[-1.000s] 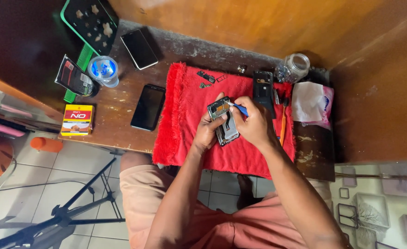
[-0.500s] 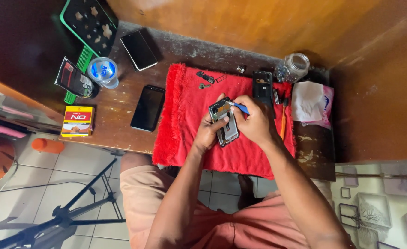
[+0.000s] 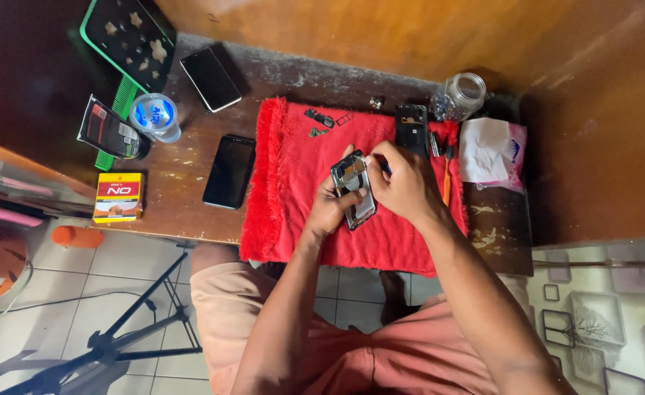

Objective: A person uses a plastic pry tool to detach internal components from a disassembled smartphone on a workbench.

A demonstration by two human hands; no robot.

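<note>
An opened phone frame with its insides showing lies on a red towel. My left hand grips it from the left side. My right hand is closed over a thin blue-tipped tool, its tip at the upper part of the frame. A black phone back cover lies on the towel just beyond my right hand. Small loose phone parts sit near the towel's far edge.
On the wooden table: a dark phone, another phone, a green-rimmed black tray, a blue-capped cup, a yellow-red box, a glass jar, a tissue pack, an orange-handled tool. A tripod stands below.
My right hand has shifted slightly over the frame's upper end; the blue tool is more covered by my fingers. My left hand keeps its grip.
</note>
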